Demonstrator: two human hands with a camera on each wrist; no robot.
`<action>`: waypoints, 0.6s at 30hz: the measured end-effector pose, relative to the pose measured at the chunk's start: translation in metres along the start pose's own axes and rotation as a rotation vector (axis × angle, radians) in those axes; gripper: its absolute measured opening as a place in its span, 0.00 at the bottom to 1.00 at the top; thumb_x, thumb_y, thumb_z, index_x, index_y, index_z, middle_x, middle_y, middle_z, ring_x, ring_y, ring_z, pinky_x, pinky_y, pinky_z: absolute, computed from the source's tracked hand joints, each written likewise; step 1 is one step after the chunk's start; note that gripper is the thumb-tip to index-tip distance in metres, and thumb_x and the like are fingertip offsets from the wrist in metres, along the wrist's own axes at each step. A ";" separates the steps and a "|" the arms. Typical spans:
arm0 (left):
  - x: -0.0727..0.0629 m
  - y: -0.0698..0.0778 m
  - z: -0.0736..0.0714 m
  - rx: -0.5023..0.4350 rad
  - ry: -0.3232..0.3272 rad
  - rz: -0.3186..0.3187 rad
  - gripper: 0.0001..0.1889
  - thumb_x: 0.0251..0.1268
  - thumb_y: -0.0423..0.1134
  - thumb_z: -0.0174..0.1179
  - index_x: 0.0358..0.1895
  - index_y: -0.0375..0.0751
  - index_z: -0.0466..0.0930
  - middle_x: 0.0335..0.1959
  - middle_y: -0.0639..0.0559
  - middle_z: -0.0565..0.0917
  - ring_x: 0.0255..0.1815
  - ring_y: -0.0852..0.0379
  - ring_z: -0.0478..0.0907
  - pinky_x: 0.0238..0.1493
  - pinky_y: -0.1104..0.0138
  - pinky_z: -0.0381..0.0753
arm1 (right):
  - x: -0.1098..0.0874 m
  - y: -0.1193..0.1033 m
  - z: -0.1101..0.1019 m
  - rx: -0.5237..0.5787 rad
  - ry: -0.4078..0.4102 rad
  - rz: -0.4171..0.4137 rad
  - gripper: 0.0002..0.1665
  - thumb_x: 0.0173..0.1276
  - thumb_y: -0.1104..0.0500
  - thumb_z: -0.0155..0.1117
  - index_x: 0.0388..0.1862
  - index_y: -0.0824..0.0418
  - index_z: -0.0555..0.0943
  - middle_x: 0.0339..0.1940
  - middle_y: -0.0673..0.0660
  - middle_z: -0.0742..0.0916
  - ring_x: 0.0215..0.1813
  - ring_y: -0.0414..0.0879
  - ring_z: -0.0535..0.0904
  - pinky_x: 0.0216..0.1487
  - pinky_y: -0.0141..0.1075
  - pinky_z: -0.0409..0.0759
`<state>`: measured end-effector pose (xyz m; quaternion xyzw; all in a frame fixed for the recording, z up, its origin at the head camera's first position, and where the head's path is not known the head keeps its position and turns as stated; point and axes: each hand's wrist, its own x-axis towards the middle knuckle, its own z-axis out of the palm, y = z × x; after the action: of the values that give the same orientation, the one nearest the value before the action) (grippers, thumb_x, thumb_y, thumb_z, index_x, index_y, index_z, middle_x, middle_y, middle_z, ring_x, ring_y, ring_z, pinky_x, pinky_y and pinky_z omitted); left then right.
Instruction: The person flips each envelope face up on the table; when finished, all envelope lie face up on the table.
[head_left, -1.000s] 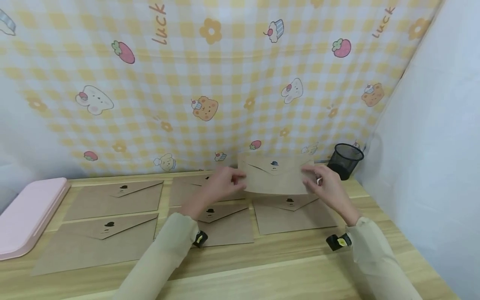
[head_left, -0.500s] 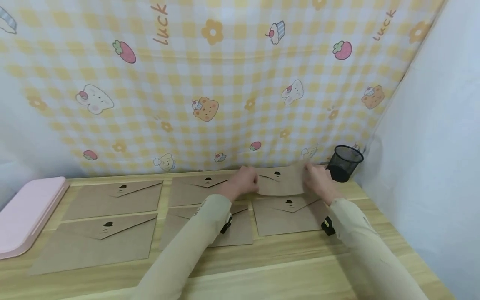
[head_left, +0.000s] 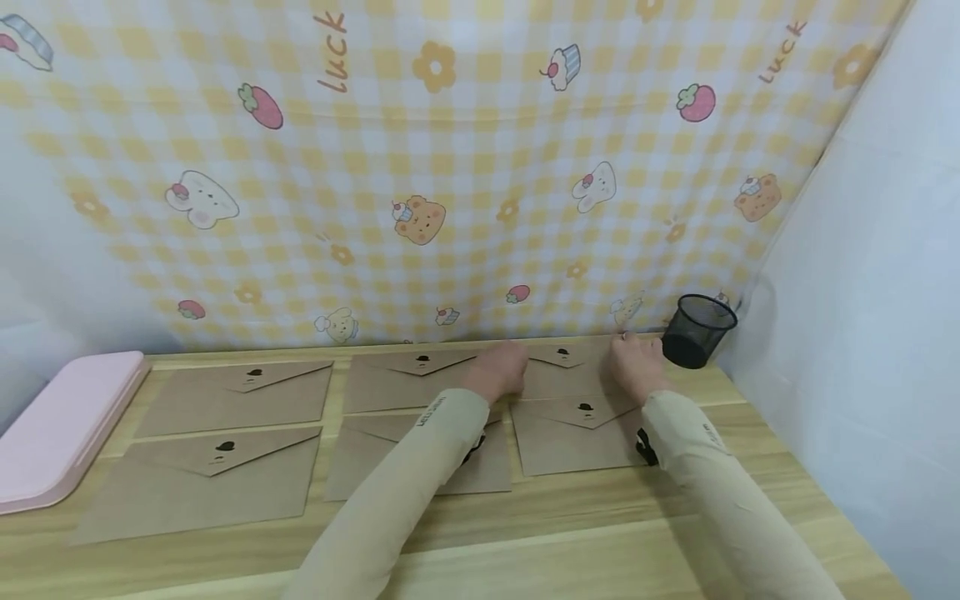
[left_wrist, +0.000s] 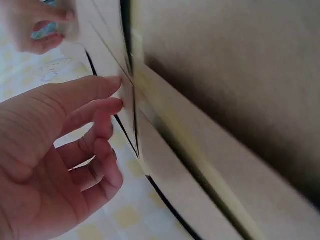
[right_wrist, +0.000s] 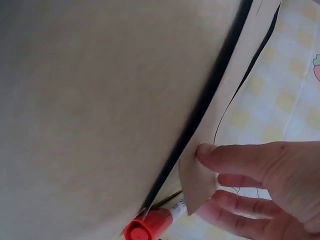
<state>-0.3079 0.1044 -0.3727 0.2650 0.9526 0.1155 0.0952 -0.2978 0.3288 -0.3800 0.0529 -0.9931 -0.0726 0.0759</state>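
A brown kraft envelope (head_left: 564,379) with a small black hat printed on its flap lies at the back right of the wooden table, between my two hands. My left hand (head_left: 501,369) pinches its left edge between thumb and forefinger, the other fingers curled, as the left wrist view shows. At the opposite end my right hand (head_left: 637,363) holds the corner, thumb on top and fingers behind. In the right wrist view that corner (right_wrist: 196,180) bends up a little. Just in front lies a matching envelope (head_left: 577,442), partly covered by my right wrist.
Several more envelopes lie in rows to the left, among them one at the far left (head_left: 202,492) and one at back centre (head_left: 390,387). A black mesh pen cup (head_left: 697,332) stands beside my right hand. A pink case (head_left: 71,417) sits left. A red-capped marker (right_wrist: 150,225) shows low in the right wrist view.
Both hands have lowered the envelope from a raised, tilted position onto the back of the table. My left hand has moved right and down with it.
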 end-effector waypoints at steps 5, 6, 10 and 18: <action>-0.002 0.001 0.000 0.069 0.021 -0.011 0.19 0.57 0.29 0.57 0.13 0.45 0.61 0.13 0.55 0.60 0.17 0.60 0.56 0.17 0.69 0.58 | -0.002 -0.001 -0.004 -0.013 0.000 0.018 0.08 0.66 0.68 0.53 0.29 0.69 0.78 0.28 0.67 0.80 0.30 0.65 0.76 0.42 0.59 0.66; -0.003 0.001 0.000 0.061 0.025 -0.010 0.19 0.57 0.29 0.57 0.13 0.45 0.61 0.13 0.55 0.59 0.16 0.60 0.56 0.16 0.69 0.57 | -0.003 -0.001 -0.005 0.000 0.010 0.022 0.08 0.65 0.67 0.54 0.28 0.70 0.78 0.27 0.67 0.80 0.29 0.64 0.76 0.41 0.59 0.67; -0.014 -0.001 -0.003 -0.011 0.058 0.019 0.20 0.59 0.28 0.54 0.15 0.45 0.55 0.13 0.56 0.52 0.14 0.61 0.49 0.16 0.70 0.52 | -0.014 0.005 -0.011 0.128 0.033 0.027 0.08 0.62 0.64 0.59 0.26 0.67 0.77 0.23 0.64 0.80 0.22 0.56 0.72 0.30 0.52 0.69; -0.074 0.018 0.004 -0.075 -0.051 0.366 0.08 0.63 0.35 0.55 0.40 0.40 0.83 0.38 0.54 0.82 0.37 0.61 0.75 0.42 0.69 0.75 | -0.069 0.002 -0.025 0.341 -0.025 -0.208 0.04 0.57 0.61 0.67 0.28 0.63 0.84 0.26 0.53 0.85 0.28 0.47 0.79 0.35 0.44 0.73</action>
<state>-0.2362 0.0812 -0.3624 0.4329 0.8808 0.1594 0.1067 -0.2259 0.3358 -0.3655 0.1665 -0.9810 0.0884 0.0457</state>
